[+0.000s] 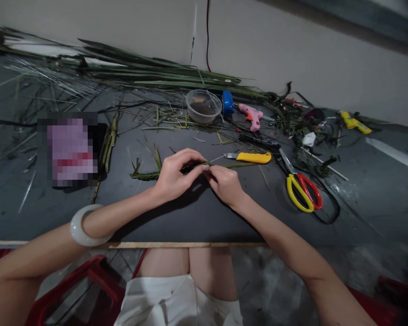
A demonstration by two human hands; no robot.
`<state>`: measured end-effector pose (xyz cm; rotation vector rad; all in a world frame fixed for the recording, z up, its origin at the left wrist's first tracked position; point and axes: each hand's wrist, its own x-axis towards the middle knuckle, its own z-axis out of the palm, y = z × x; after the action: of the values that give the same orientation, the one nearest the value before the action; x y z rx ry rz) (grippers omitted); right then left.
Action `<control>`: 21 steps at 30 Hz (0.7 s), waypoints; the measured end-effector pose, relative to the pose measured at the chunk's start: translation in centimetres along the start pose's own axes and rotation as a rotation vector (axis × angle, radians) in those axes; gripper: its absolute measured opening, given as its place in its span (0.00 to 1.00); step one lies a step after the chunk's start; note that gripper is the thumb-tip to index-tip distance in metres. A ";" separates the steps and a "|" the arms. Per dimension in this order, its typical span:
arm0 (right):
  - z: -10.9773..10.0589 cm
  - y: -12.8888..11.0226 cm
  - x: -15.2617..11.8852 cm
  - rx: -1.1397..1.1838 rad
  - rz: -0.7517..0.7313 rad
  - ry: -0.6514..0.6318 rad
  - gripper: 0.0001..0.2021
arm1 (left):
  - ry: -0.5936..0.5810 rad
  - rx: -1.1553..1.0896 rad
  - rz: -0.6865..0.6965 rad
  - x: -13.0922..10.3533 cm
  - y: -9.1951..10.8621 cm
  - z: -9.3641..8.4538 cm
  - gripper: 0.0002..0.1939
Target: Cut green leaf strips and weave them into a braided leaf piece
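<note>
A braided-looking green leaf piece point(146, 175) lies across the table with its frayed end to the left. My left hand point(177, 175) is closed round its right part, fingers curled over the top. My right hand point(227, 185) meets the left at the fingertips, thumb and fingers pinched on the same leaf piece; the exact grip point is hidden. A thin green strip point(241, 165) runs out to the right beyond my hands. Just past the fingertips lies a yellow utility knife point(255, 157). Scissors point(301, 188) with one yellow and one red handle rest farther right.
Long green leaves point(177, 72) are piled along the wall. A clear plastic bowl point(203, 107), a blue roll point(227, 102) and a pink glue gun point(250, 117) stand behind my hands. Leaf scraps surround them. At left is a pixelated purple object point(71, 149). A yellow tool point(355, 122) lies far right.
</note>
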<state>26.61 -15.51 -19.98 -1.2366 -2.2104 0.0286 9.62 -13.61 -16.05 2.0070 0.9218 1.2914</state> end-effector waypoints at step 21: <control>-0.1 -0.7 0.1 0.188 0.002 0.195 0.08 | -0.065 0.059 0.157 0.0 -0.4 -0.3 0.04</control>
<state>26.07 -15.84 -19.66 -1.0900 -1.9898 0.1088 9.25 -13.37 -16.27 2.1914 0.7939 1.2873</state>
